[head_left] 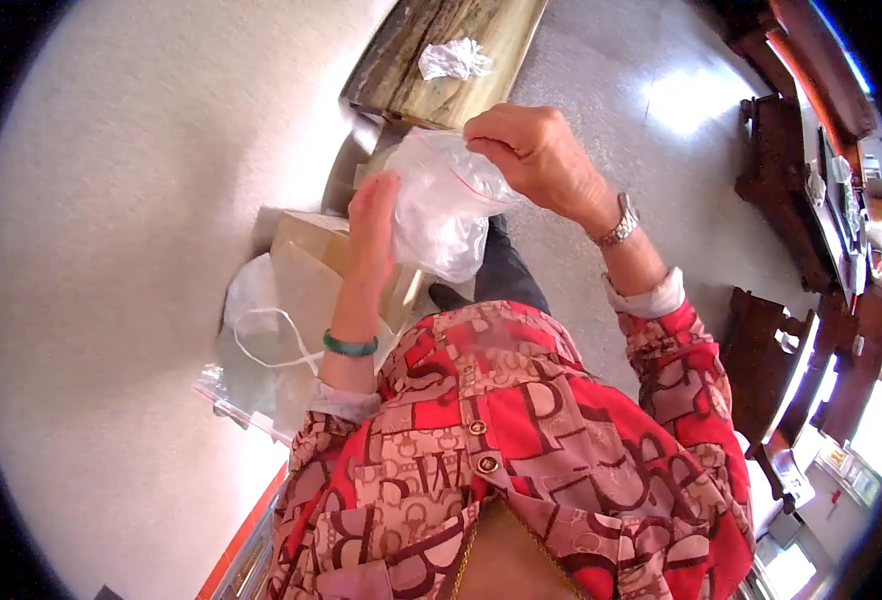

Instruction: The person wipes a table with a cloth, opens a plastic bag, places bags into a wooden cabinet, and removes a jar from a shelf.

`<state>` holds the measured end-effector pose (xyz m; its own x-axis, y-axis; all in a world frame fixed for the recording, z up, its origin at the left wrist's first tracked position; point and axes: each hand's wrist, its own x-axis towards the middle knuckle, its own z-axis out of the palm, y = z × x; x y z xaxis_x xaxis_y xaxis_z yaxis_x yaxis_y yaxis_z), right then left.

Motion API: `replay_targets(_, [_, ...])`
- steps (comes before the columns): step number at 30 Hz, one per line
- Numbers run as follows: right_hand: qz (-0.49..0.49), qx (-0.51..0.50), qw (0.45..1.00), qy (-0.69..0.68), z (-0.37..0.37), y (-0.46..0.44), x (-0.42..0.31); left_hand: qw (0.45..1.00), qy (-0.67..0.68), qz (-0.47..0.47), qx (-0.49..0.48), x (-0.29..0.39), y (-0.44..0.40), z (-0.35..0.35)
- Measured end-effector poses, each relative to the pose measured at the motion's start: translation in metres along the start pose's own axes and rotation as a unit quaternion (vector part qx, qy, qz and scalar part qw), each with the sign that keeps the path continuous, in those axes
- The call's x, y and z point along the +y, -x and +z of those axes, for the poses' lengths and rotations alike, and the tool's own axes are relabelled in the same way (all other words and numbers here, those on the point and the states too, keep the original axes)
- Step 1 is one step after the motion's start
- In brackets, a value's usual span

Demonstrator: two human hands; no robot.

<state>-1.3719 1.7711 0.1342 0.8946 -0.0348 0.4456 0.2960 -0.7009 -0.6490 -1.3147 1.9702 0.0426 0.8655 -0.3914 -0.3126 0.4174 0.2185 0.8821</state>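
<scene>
A clear plastic bag (441, 215) with a red line near its top edge hangs between my two hands. My left hand (371, 225), with a green bangle at the wrist, is closed on the bag's left side. At the bag's upper right edge, my right hand (531, 155) pinches the plastic between thumb and fingers; a metal watch is on that wrist. The bag looks crumpled, and I cannot make out whether anything is inside it.
A wooden bench (441, 95) ahead bears a crumpled white tissue (454, 60). Left of my legs stand a cardboard box (311, 240) and a bag with a white cord handle (271, 345). Dark wooden furniture (786, 190) lines the right side.
</scene>
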Motion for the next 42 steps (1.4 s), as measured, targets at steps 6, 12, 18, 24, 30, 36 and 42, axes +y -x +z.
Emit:
replay_targets(6, [-0.060, -0.107, 0.991, 0.052, -0.004, -0.008, 0.009, 0.997, -0.050, 0.030, -0.048, -0.003, -0.010, 0.005])
replay_targets(12, [-0.072, -0.169, 0.972, 0.147, 0.000, -0.008, 0.009, 0.998, -0.034, -0.017, -0.047, -0.004, -0.018, 0.014])
replay_targets(18, [0.007, -0.141, 0.976, 0.167, 0.024, 0.004, 0.025, 0.998, 0.022, -0.034, -0.044, -0.015, -0.025, 0.015])
replay_targets(24, [0.015, -0.082, 0.984, 0.157, -0.001, 0.005, 0.022, 0.991, -0.104, 0.050, -0.070, -0.028, -0.034, 0.016])
replay_targets(30, [0.031, -0.129, 0.971, 0.199, 0.004, 0.022, 0.031, 0.988, -0.093, 0.002, -0.126, -0.025, -0.051, 0.033])
replay_targets(36, [0.054, -0.103, 0.973, 0.199, 0.002, 0.035, 0.048, 0.974, -0.087, 0.041, -0.203, -0.025, -0.033, 0.070])
replay_targets(42, [0.165, -0.068, 0.977, 0.116, -0.014, 0.050, 0.040, 0.943, -0.151, -0.055, -0.291, -0.024, -0.047, 0.085])
